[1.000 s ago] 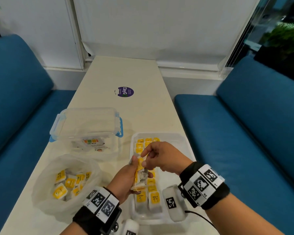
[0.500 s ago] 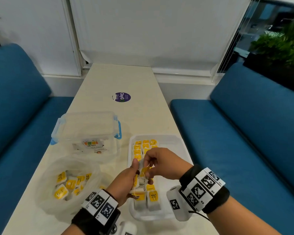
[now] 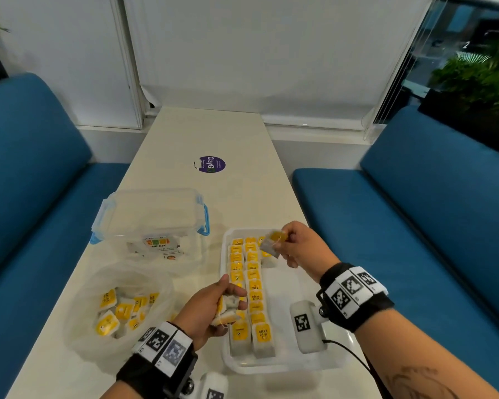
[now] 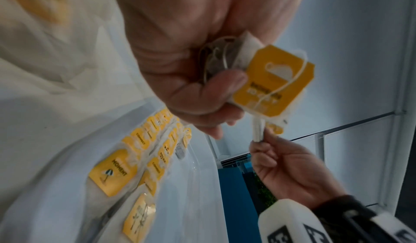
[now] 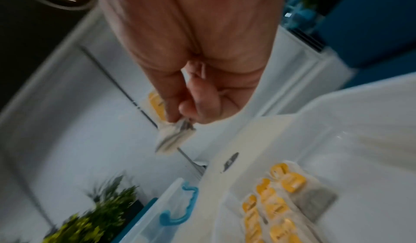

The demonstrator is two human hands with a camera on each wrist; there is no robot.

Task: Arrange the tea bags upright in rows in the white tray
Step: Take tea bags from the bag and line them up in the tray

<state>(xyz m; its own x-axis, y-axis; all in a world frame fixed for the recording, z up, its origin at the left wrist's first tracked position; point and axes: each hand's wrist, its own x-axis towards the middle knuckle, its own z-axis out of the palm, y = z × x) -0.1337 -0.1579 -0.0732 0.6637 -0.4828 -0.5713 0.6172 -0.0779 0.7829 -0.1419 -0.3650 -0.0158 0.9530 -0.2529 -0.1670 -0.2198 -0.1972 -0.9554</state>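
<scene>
I see the tea bags (image 3: pixel 249 286) as pale sachets with yellow tags, standing in two long rows and a short third in the white tray (image 3: pixel 283 365) on the worktop (image 3: pixel 236 194). My right hand (image 3: pixel 303 244) pinches one bag (image 3: pixel 272 243) over the tray's far end; my left hand (image 3: pixel 205 308) grips a small bunch (image 3: pixel 228 309) beside the tray's left edge. More bags lie in a clear sack (image 3: pixel 118 309) near a lidded box (image 3: pixel 150 220). Blue sofas (image 3: pixel 415 226) flank the worktop. Half a second ago both hands met together over the rows.
</scene>
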